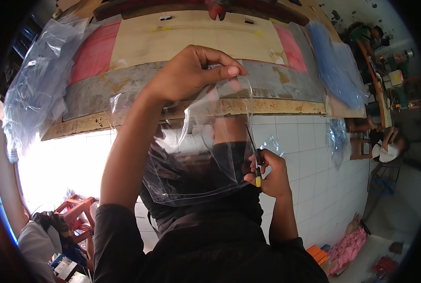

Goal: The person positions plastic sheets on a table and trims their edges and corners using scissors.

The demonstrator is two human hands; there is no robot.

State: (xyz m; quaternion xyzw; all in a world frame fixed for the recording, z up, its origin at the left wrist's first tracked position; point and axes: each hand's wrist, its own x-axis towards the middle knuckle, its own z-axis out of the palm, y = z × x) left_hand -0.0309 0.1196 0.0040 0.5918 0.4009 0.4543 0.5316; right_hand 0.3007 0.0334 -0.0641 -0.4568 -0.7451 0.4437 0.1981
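My left hand [184,73] is raised above the front edge of the worktable. Its thumb and forefinger pinch the upper corner of a clear plastic piece [196,165], which looks like a bag or cover with seamed edges. The plastic hangs down in front of my body, lightly creased. At its right side, my right hand [275,174] is closed around scissors [258,179] with black and yellow handles. Their thin blade points upward along the plastic's right edge. Whether the blade touches the plastic, I cannot tell.
A grey worktable [97,96] carries a beige sheet [201,37] with red panels, under a dark red bar [158,10]. Clear plastic [40,75] lies heaped at left, bluish plastic [335,70] at right. A red stool [76,212] stands lower left. Other people sit at far right.
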